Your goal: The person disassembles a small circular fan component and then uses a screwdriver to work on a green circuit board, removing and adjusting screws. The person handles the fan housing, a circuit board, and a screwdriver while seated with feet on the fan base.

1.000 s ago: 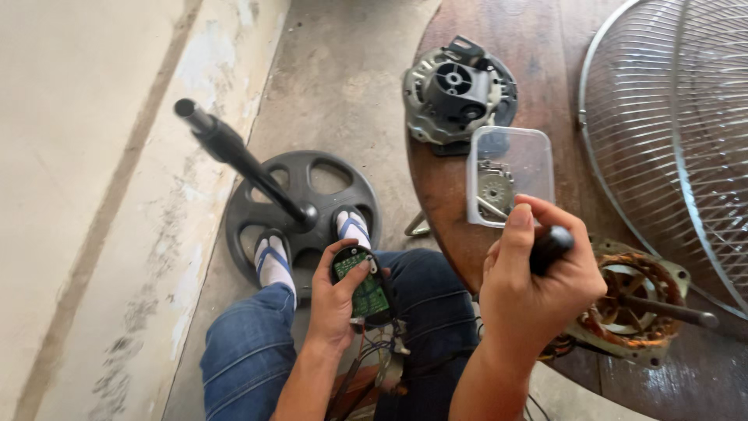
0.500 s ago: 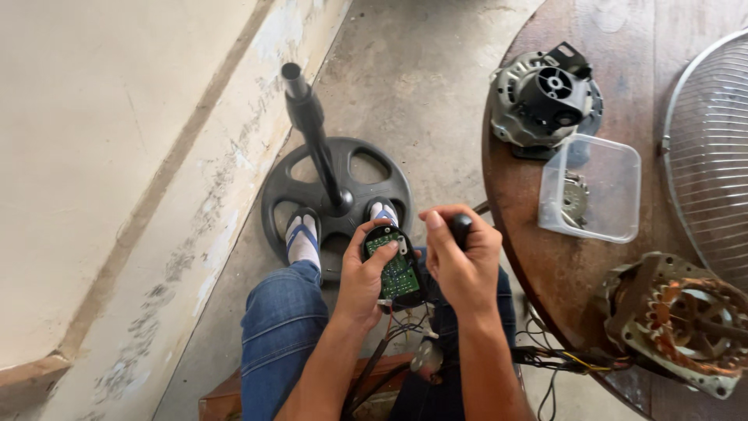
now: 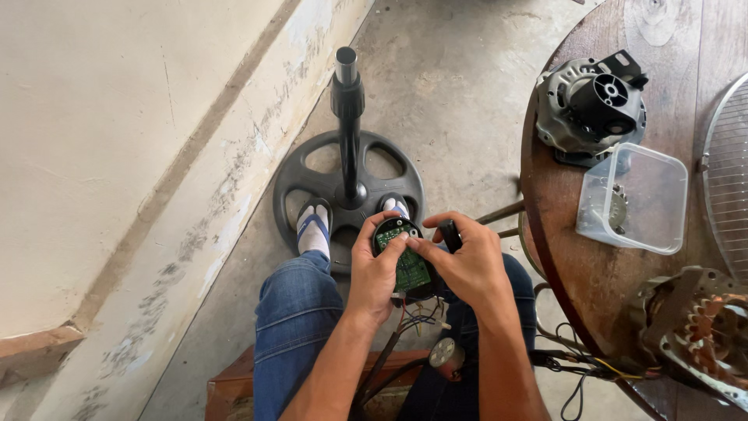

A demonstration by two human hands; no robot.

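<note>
Hands meet over the lap: the left hand (image 3: 374, 273) cradles a green circuit board (image 3: 407, 263) face-up, fingers closed around its edge, while the right hand (image 3: 467, 265) clasps a dark tool handle (image 3: 449, 234), probably a screwdriver, fingertip on the board.

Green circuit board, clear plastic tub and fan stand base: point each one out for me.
green circuit board (image 3: 407, 265), head view, bare middle of the board.
clear plastic tub (image 3: 658, 195), head view, right inner wall.
fan stand base (image 3: 300, 175), head view, left rim.

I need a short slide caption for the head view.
Left hand holds a green circuit board; right hand touches it.
</note>
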